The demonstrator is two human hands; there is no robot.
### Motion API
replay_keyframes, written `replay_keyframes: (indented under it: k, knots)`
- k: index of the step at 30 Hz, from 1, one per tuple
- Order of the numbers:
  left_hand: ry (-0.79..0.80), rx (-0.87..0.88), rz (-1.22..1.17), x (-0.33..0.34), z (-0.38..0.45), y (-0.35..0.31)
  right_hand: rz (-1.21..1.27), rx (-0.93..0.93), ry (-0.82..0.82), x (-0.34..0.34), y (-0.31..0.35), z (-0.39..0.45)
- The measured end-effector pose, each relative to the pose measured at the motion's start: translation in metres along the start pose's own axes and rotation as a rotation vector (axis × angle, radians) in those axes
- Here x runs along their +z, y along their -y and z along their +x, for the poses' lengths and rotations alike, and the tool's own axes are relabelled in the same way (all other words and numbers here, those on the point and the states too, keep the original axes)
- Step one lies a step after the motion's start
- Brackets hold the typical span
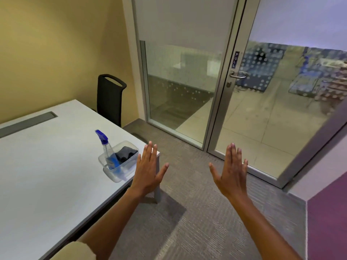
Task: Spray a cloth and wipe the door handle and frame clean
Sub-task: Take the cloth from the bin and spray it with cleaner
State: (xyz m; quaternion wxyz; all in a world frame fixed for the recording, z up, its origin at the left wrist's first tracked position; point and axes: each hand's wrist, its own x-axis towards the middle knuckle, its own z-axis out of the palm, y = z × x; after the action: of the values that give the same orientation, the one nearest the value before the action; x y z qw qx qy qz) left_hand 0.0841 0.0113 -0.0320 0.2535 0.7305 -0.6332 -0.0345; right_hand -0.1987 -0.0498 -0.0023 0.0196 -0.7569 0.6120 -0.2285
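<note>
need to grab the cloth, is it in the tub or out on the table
In the tub: the dark cloth lies bunched inside its clear walls, beside the spray bottle standing in it.

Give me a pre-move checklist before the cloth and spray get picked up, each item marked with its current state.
1. Left hand free and open: ok.
2. Right hand free and open: ok.
3. Spray bottle upright in the clear tub on the table: ok.
4. Dark cloth in the tub, beside the bottle: ok.
5. Liquid in the bottle: cannot tell.
6. Door handle in view, unobstructed: ok.
</note>
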Motion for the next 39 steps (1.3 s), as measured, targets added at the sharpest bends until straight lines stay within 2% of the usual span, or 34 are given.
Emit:
replay_keyframes:
  k: [23, 27, 36, 39]
  knots:
    - [-0.072, -0.116, -0.066, -0.041, 0.079, 0.136, 0.039, -0.165, 0.077, 0.101, 0.187, 0.076]
    - [-0.016, -0.188, -0.077, -0.038, 0.069, 0.152, 0.017, -0.213, 0.125, 0.123, 0.209, 0.083]
    - [-0.015, -0.400, -0.419, -0.019, 0.046, 0.189, 0.012, -0.341, 0.294, 0.181, 0.258, 0.117]
    - [-0.022, -0.446, -0.384, -0.009, 0.044, 0.207, 0.011, -0.390, 0.382, 0.206, 0.272, 0.130]
